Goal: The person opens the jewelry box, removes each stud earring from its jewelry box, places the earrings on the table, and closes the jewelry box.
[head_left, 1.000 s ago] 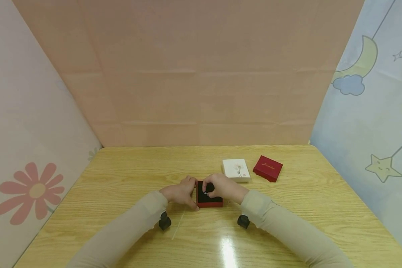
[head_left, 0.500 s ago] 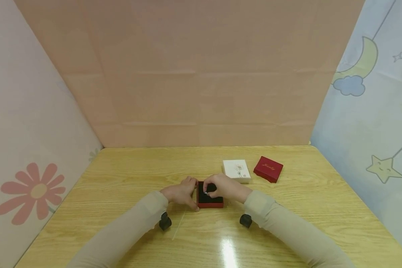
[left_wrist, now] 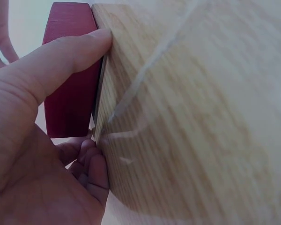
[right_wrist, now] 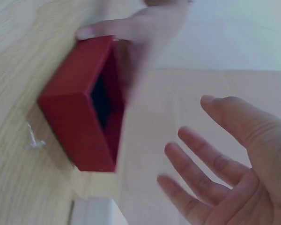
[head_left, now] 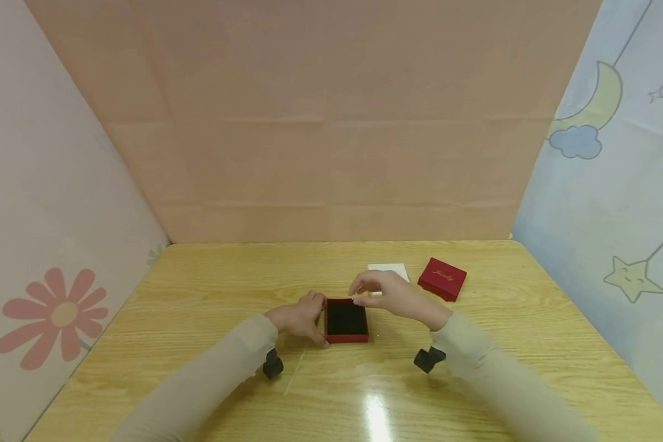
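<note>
A small red jewelry box [head_left: 347, 338] with a black insert [head_left: 346, 318] lies uncovered on the table. My left hand [head_left: 302, 319] grips its left side. In the left wrist view the thumb [left_wrist: 65, 58] lies along one red wall [left_wrist: 72, 93] and the other fingers curl at the far end. Just above the box's back right corner is my right hand [head_left: 389, 291], thumb and index fingertips together. A tiny silver piece [head_left: 353, 299] shows between them, too small to tell its kind. In the right wrist view the other fingers [right_wrist: 196, 183] spread loosely.
Behind the right hand, a white box [head_left: 385, 267] is partly hidden. A red box lid [head_left: 442, 279] with gold lettering lies to its right. A small clear or silvery piece [right_wrist: 33, 138] sits beside the red box. A thin pale strip [head_left: 295, 371] lies in front.
My right hand has lifted from the black insert and moved right and back. The silver star-shaped piece seen there earlier is gone from the insert. My left hand stays on the box.
</note>
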The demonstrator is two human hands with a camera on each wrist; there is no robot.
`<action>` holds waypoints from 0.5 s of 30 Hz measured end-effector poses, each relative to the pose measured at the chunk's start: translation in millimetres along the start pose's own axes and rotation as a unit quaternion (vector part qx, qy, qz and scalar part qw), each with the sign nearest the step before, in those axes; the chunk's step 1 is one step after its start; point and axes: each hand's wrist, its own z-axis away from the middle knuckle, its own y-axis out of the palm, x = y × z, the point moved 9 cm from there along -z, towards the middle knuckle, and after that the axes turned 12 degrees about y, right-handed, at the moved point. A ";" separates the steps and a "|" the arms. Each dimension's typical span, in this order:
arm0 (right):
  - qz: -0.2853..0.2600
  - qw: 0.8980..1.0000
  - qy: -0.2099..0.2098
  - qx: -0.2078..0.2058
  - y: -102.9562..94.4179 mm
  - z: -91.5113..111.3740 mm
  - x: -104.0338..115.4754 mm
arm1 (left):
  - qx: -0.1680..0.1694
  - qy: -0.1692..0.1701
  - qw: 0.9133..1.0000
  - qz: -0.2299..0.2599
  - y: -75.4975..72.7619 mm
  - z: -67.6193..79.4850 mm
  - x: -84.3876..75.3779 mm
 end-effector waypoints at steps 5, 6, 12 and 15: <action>-0.048 0.998 0.045 0.020 -14.7 18.7 -16.8 | 0.006 -0.006 1.000 -0.005 0.9 1.1 0.7; -0.052 0.997 0.054 0.026 -14.8 21.9 -21.5 | 0.006 -0.007 1.000 -0.005 1.1 1.2 0.8; -0.028 0.993 0.085 0.077 6.2 34.7 -50.4 | 0.006 -0.007 1.000 -0.004 2.0 1.6 0.6; -0.007 0.989 0.103 0.102 20.0 38.0 -62.8 | 0.004 -0.005 1.000 -0.003 2.1 1.2 -0.2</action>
